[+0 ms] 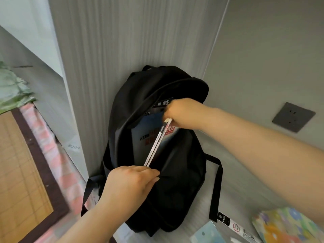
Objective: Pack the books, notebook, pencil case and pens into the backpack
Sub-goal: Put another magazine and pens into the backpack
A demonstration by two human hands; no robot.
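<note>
The right hand [182, 113] pinches the top of two white pens [156, 146] slanting into the open black backpack [175, 190], while the left hand [129, 183] grips the pocket's fabric edge. A book [145, 137] shows inside the backpack, which leans against the wall on the worktop [236, 181]; a flowered notebook [287, 225] lies near its right strap.

A pale grey wood-grain panel [98, 55] stands upright in the corner, meeting a plain grey wall [263, 50] on the right that carries a dark grey power socket [293, 117]. The counter [233, 181] has the same grey grain. At left lies a bamboo mat [19, 172] with a dark border beside pink checked bedding [50, 146].
</note>
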